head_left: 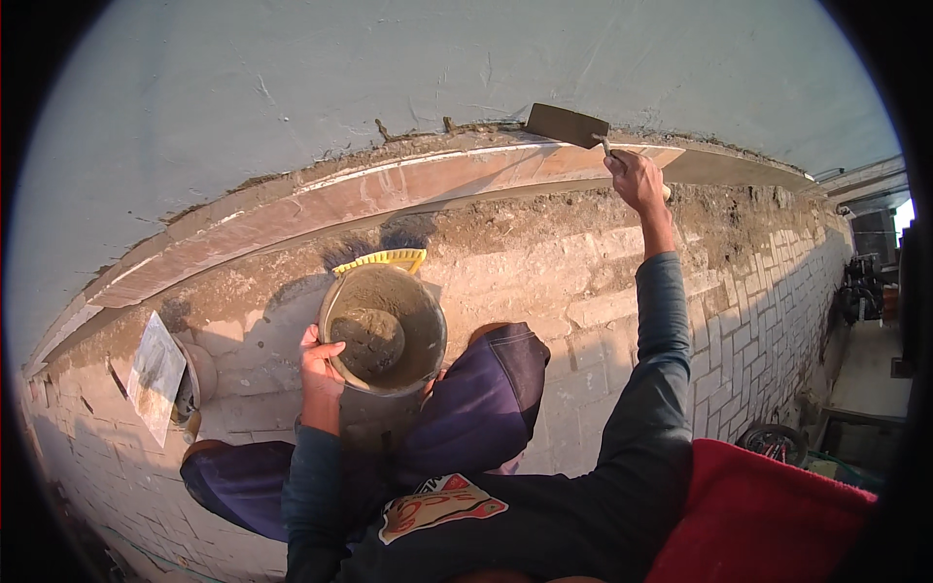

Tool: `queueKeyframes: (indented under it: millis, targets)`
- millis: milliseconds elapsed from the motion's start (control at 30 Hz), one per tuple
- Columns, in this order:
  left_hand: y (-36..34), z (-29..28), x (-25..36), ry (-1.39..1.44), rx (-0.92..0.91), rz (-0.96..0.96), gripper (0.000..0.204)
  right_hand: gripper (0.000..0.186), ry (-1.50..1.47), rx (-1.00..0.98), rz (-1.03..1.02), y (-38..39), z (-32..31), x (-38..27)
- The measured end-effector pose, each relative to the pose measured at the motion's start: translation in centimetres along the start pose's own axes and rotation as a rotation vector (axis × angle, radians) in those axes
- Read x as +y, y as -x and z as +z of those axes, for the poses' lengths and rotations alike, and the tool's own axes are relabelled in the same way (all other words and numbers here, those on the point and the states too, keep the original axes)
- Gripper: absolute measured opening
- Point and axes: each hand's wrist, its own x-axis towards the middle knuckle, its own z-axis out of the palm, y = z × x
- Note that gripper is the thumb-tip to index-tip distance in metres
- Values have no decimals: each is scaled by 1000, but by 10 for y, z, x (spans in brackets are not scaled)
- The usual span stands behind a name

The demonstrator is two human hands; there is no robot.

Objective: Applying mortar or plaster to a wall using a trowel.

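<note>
My left hand [321, 367] grips the rim of a round bucket [433, 335], thumb over the edge, and tilts it above the paving by my knees. Wet grey mortar [374, 340] lies in its bottom. Stretched far forward, my right hand [639, 181] is closed round the handle of a trowel [567, 125]. The trowel's broad dark blade rests at the top edge of a reddish tile skirting [360, 197], against the grey wall [437, 68]. Rough mortar lines the joint between skirting and wall.
A yellow-backed brush [389, 257] with dark bristles lies just behind the bucket. At the left, a flat pale panel [157, 377] leans by another bucket [199, 369]. Paving blocks [748, 330] cover the ground at right; red cloth [758, 515] shows at lower right.
</note>
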Motion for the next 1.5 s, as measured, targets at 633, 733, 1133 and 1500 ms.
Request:
queueKeyframes:
  millis: [633,733,1133,1500]
  targets:
    - [-6,1,-1,-16,-31,-33,43,31,-52,102,30,15,-3,26]
    - [-5,-4,3,-24,-30,-17,40,29,-64,111,-20,18,1,-5]
    - [-3,-4,3,3,1,13,42,34,-3,105,139,16,-16,58]
    - [-9,-9,-1,-6,-29,-10,44,29,-73,86,87,17,-11,23]
